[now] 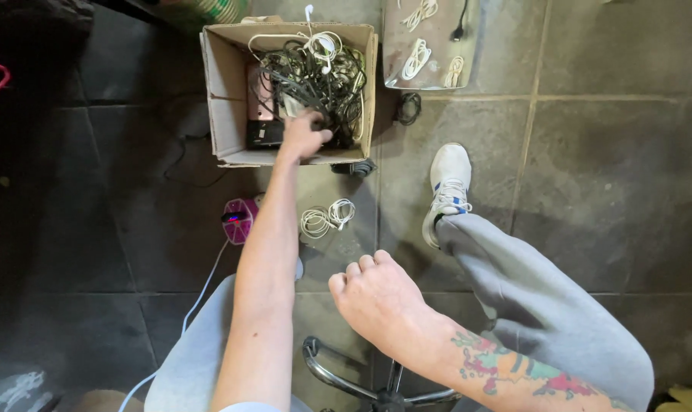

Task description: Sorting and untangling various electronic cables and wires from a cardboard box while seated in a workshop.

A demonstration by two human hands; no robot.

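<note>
An open cardboard box point(220, 84) stands on the floor ahead, filled with a tangle of black and white cables point(315, 72). My left hand point(304, 136) reaches into the box and closes around the black cables near its front edge. My right hand point(380, 294) hovers close to me above the floor, fingers curled into a loose fist with nothing seen in it.
A coiled white cable point(327, 216) lies on the grey tiles before the box, beside a pink device point(241, 220) with a white cord. A flat tray point(430, 42) with white cable coils sits beyond. My white shoe point(447, 191) and chair base point(384, 385) are below.
</note>
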